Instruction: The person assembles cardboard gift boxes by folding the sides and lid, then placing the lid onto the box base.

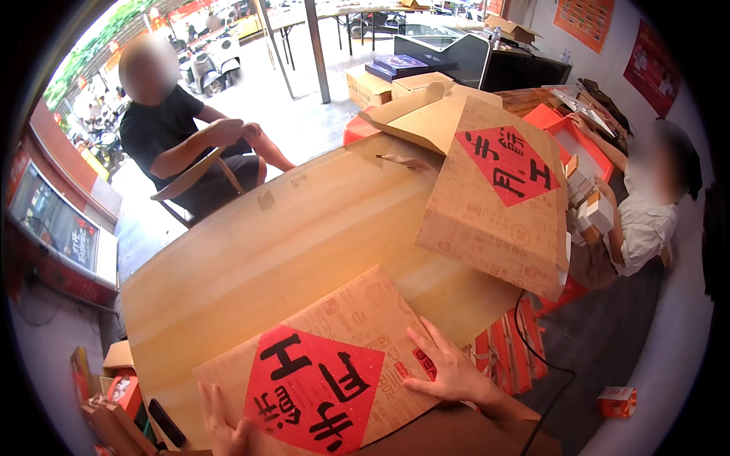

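Note:
A flat brown cardboard box [334,304] lies at the near edge of the wooden table [304,213], with a red diamond-shaped label [312,380] on top that bears black brush characters. My right hand [449,368] rests on the box's right side, fingers spread and thumb apart. At its lower left edge is my left hand [222,422], fingers extended against the cardboard, partly cut off by the lower rim. A second box [487,228] of the same kind, with a like red label, sits tilted at the table's right side.
An open cardboard carton [418,114] stands at the far table edge. A seated person [167,137] is beyond the table; another person [646,220] at right handles small white boxes [593,216]. A black cable [547,365] hangs at right. A dark phone [166,422] lies lower left.

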Demonstrator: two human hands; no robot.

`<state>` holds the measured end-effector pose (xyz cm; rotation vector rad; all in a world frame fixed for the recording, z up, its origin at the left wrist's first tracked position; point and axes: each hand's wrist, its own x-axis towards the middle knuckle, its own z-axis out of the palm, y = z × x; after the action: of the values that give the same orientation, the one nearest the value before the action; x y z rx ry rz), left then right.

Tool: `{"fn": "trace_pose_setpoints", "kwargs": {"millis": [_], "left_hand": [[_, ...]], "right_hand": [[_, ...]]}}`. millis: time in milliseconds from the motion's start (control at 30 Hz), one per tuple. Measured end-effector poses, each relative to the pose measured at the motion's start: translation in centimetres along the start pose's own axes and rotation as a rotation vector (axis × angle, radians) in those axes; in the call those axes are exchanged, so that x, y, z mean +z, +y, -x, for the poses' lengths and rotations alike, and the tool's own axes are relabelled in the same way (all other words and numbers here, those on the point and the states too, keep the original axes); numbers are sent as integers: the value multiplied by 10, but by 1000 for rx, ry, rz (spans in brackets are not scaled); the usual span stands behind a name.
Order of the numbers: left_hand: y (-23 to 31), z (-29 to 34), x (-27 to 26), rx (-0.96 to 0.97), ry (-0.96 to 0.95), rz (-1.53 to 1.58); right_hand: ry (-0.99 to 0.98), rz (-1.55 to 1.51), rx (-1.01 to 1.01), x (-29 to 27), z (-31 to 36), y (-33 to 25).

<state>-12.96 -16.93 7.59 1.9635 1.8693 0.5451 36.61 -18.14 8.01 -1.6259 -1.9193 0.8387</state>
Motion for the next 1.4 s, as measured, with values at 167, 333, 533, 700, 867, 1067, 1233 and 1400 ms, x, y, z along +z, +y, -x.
{"fn": "trace_pose_setpoints", "kwargs": {"millis": [167, 333, 533, 700, 867, 1067, 1233, 1400], "left_hand": [[-4, -25, 7, 3, 55, -43], [16, -40, 2, -83, 151, 25], [10, -54, 2, -89, 146, -147], [-1, -50, 6, -85, 166, -196], [-11, -52, 12, -59, 215, -100], [-34, -51, 19, -20, 311, -82], [-27, -12, -2, 128, 152, -64], [-44, 50, 18, 175, 133, 394]], "right_hand": [[8, -96, -51, 1, -33, 12], [11, -19, -164, -6, -92, 11], [58, 394, -272, 6, -124, 21], [27, 578, -314, 11, -127, 19], [133, 239, -406, 11, -124, 22], [285, 130, -370, 15, -109, 31], [336, -53, -340, 25, -50, 40], [351, 111, -263, 31, -12, 49]]}}
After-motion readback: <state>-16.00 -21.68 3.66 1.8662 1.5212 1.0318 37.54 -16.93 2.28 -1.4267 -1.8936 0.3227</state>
